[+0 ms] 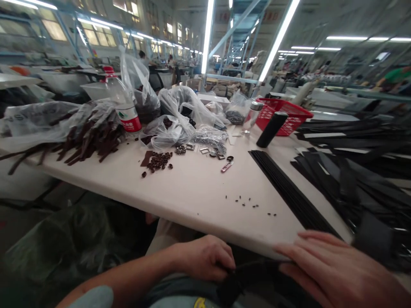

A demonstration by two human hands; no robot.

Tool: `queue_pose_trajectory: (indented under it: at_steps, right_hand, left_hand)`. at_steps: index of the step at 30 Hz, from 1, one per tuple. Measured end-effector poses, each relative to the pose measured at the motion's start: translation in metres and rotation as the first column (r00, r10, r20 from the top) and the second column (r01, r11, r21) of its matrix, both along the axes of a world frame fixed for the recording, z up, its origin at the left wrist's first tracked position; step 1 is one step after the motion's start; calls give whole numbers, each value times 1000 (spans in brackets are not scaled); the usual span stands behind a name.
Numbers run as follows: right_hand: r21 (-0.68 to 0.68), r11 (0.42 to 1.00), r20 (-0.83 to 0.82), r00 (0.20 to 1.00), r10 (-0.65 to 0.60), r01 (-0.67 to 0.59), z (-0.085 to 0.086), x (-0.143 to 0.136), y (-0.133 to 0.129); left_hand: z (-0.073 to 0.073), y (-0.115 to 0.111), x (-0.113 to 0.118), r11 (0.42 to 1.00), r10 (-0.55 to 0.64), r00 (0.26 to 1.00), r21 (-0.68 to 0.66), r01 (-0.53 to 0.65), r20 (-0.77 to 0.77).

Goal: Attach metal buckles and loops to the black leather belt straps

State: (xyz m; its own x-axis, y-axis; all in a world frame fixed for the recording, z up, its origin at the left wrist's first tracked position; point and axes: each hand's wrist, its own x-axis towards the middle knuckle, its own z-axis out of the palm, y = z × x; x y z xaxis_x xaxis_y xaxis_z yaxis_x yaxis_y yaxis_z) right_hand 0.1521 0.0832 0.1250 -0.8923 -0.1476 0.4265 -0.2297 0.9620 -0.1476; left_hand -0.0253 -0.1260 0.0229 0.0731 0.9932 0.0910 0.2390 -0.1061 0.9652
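Observation:
My left hand [210, 259] is closed at the table's front edge, its fingers wrapped round the end of a black strap [257, 273]. The strap curves across my lap toward my right hand [340, 269]. That hand is blurred, with its fingers stretched out flat over the table corner and its thumb beside the strap. Whether it touches the strap I cannot tell. Several tiny black pieces [244, 204] lie scattered on the table beyond my hands. To their right is a bundle of long black strips [289, 188].
On the white table [192, 188] lie brown beads [159, 161], metal buckles [205, 150] and a small pink-handled tool [227, 164]. Behind them stand plastic bags [183, 107], a bottle [126, 111], a black cylinder [271, 129] and a red basket [289, 115]. Black straps [353, 171] pile up at right.

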Motion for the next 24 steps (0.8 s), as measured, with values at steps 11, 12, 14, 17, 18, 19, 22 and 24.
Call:
queue_pose_trajectory:
  at_steps: [11, 12, 14, 17, 18, 19, 22, 24]
  right_hand:
    - [-529, 734, 301, 903, -307, 426, -47, -15, -25]
    - [-596, 687, 382, 899, -213, 416, -54, -14, -31]
    - [-727, 574, 419, 906, -63, 376, -68, -15, -43]
    - [-891, 334, 306, 950, -58, 307, -85, -20, -58]
    - [-925, 247, 276, 958, -82, 287, -90, -21, -61]
    - [-949, 164, 257, 962, -97, 270, -95, -22, -64]
    - [-973, -14, 231, 970, -71, 230, -103, -21, -71]
    - [-971, -100, 225, 972, -65, 218, -105, -20, -75]
  left_hand:
    - [14, 30, 13, 874, 484, 741, -300, -383, 465]
    - [15, 32, 15, 873, 485, 738, -309, -377, 469]
    - [15, 36, 19, 869, 491, 736, -316, -380, 466]
    - [15, 40, 27, 866, 497, 741, -317, -387, 452]
    - [14, 41, 30, 865, 498, 744, -320, -387, 446]
    - [13, 41, 32, 865, 498, 746, -322, -386, 442]
    - [8, 40, 37, 862, 502, 752, -323, -392, 428]
    - [2, 39, 40, 856, 510, 756, -334, -395, 411]
